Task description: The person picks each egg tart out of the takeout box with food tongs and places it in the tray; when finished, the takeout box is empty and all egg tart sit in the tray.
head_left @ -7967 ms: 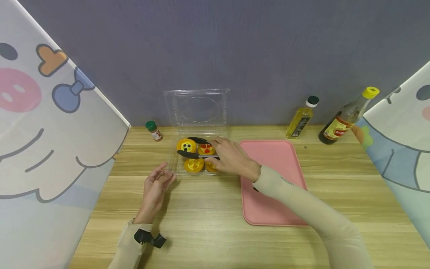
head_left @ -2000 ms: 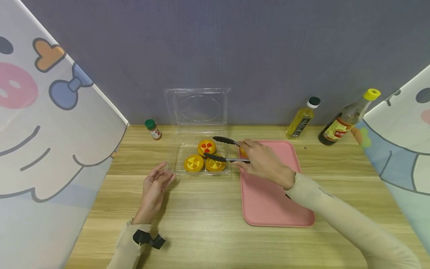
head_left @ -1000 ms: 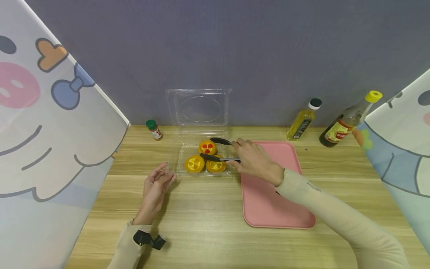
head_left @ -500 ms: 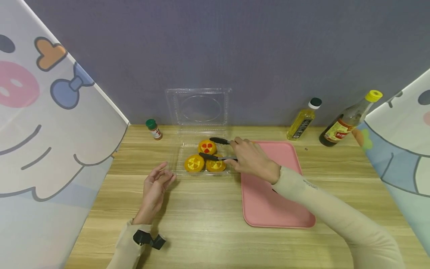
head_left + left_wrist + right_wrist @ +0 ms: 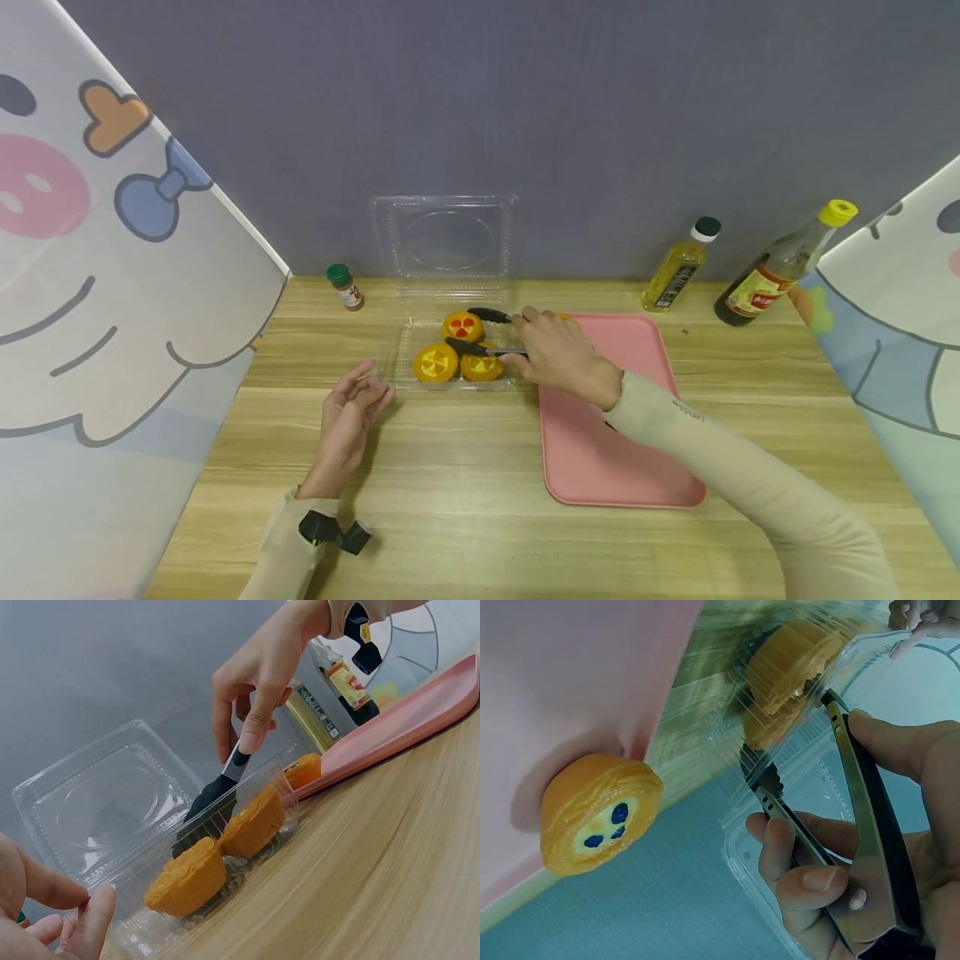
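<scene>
My left hand [image 5: 351,414] pinches the left front rim of a clear plastic clamshell box [image 5: 401,385], its lid standing up behind. Three egg tarts sit inside: a red-topped tart [image 5: 462,327] at the back, a yellow-topped tart [image 5: 436,364] at front left, and another yellow-topped tart [image 5: 482,365] at front right. My right hand [image 5: 558,350] grips black-tipped metal tongs [image 5: 866,817]. The spread tips reach over the box, with the red-topped tart between them in the head view. A blue-topped tart [image 5: 600,814] rests on the pink tray [image 5: 615,467], mostly hidden by my right hand from above.
A small green-capped spice jar [image 5: 346,287] stands at back left. At back right are an oil bottle [image 5: 678,267] and a yellow-capped dark sauce bottle [image 5: 780,267]. A grey wall [image 5: 480,108] closes off the rear of the wooden table [image 5: 450,500].
The blue-topped tart, between the tongs in the box earlier, is now on the pink tray. My right hand has brought the tongs back left over the box. My left hand has stayed put.
</scene>
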Motion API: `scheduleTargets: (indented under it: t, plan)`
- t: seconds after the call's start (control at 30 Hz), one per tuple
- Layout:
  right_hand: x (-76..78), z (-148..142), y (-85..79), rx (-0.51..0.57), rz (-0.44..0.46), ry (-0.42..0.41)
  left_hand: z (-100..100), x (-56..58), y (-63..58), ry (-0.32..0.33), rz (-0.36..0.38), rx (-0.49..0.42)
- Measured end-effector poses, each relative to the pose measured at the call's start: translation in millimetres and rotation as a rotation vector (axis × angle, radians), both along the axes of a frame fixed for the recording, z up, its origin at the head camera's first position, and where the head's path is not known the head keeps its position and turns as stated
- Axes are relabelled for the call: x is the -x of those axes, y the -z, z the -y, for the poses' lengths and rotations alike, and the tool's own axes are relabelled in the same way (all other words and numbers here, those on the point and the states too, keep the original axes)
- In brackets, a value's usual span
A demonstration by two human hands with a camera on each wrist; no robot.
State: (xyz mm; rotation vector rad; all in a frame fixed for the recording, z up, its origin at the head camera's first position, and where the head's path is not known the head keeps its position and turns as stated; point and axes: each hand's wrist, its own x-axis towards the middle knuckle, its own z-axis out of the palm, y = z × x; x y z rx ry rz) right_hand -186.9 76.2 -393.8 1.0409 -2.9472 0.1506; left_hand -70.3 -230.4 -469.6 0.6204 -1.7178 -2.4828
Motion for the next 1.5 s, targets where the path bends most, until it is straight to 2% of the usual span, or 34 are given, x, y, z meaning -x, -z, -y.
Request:
scheduleTargets:
  t: [0.17, 0.47, 0.83, 1.5]
  plan:
    - [0.1, -1, 1.3, 0.008, -0.010, -0.002, -1, 0.7, -0.6, -0.012, -0.014, -0.006]
    - [-1.0, -4, 7.0, 0.036, -0.081, -0.037, -2, -1.0, -0.3, -0.015, -0.053, -0.004]
    - [-2.6, -10, 17.3, 0.097, -0.135, -0.061, -1, -0.4, 0.4, 0.001, 0.004, 0.004]
    - [-10.1, -22, 26.3, 0.172, -0.191, -0.061, 0, -0.9, 0.0, 0.015, 0.004, 0.031]
